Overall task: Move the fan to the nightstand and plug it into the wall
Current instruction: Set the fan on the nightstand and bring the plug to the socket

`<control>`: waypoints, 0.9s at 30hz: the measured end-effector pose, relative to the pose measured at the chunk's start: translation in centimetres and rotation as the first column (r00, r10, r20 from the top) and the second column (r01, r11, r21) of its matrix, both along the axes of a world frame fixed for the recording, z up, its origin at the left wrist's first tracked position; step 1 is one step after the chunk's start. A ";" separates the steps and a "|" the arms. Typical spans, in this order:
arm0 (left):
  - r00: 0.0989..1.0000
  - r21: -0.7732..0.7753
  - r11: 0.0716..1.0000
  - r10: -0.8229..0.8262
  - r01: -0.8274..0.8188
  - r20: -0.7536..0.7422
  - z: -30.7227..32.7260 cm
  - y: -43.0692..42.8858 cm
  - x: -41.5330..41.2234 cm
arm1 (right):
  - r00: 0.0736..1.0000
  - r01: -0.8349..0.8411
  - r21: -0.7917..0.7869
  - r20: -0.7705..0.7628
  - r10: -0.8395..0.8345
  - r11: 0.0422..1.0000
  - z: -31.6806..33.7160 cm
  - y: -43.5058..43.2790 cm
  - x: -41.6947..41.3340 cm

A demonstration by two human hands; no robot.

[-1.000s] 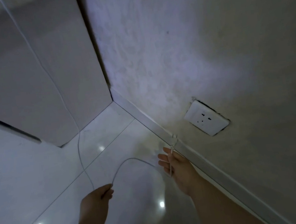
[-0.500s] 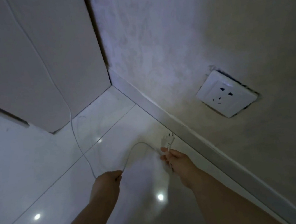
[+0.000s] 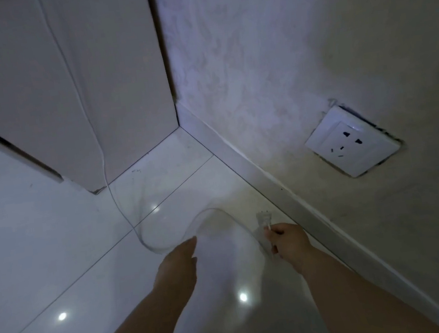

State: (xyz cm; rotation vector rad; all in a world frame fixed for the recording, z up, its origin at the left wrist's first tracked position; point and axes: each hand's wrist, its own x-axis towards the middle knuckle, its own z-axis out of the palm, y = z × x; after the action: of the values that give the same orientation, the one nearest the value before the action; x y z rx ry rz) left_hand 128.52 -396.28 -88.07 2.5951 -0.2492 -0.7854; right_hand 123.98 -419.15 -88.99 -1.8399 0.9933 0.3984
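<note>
A thin white cord (image 3: 104, 164) hangs down the side of the white nightstand (image 3: 35, 87) and loops over the floor. My right hand (image 3: 287, 241) pinches the cord just behind its white plug (image 3: 263, 217), whose prongs point up and away. The plug is low, near the skirting, well left of and below the white wall socket (image 3: 353, 141). My left hand (image 3: 178, 266) hovers by the cord's loop (image 3: 165, 247), fingers loosely extended, holding nothing. The fan itself is out of view.
Glossy white floor tiles (image 3: 43, 259) reflect ceiling lights. A pale skirting board (image 3: 279, 183) runs along the beige wall (image 3: 308, 43). The nightstand stands in the corner against that wall.
The view has moved closer to the corner and the socket looks larger. My left hand let the cord slip out and the loop now lies slack ahead of it. My right hand keeps the plug.
</note>
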 end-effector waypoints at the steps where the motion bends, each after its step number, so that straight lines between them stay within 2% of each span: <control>1: 1.000 -0.036 0.999 -0.027 0.027 -0.002 0.1 -0.5 0.0 | 1.000 -0.014 -0.020 0.005 0.014 1.000 -0.1 -0.2 -0.1; 6: 0.992 -0.147 0.981 -0.128 0.126 0.000 0.3 -2.5 -0.6 | 0.998 -0.063 -0.064 -0.011 0.063 0.996 -0.4 -0.8 -0.7; 12: 0.985 -0.176 0.972 -0.168 0.159 -0.040 0.0 -3.6 -1.2 | 0.995 0.023 0.012 -0.098 -0.022 1.000 -0.8 -0.7 -1.1; 16: 0.993 -0.209 0.974 -0.104 0.089 -0.064 -0.2 -3.6 -0.9 | 0.996 -0.042 -0.148 -0.079 0.031 0.988 -0.9 -0.9 -0.6; 19: 0.996 -0.233 0.971 -0.066 0.052 -0.052 -0.4 -3.8 -0.4 | 0.998 -0.049 -0.316 0.013 0.055 0.947 -0.7 -1.4 0.1; 21: 0.998 -0.245 0.969 -0.040 0.026 -0.052 -0.4 -4.1 -0.2 | 0.995 -0.031 -0.352 0.080 0.063 0.935 -0.6 -1.4 0.5; 23: 0.998 -0.252 0.968 -0.025 0.009 -0.058 -0.5 -4.3 -0.1 | 0.990 0.020 -0.275 0.137 0.019 0.961 -0.5 -1.0 1.0; 27: 1.000 -0.280 0.960 -0.002 -0.006 -0.028 -0.4 -5.2 0.3 | 0.959 0.147 0.059 0.237 -0.157 0.987 -0.1 0.3 1.5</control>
State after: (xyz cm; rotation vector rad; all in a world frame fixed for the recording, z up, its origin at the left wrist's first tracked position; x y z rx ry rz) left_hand 128.87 -401.48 -88.48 2.3169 -0.3247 -0.7275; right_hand 125.46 -418.88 -89.11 -1.7146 0.9424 0.0971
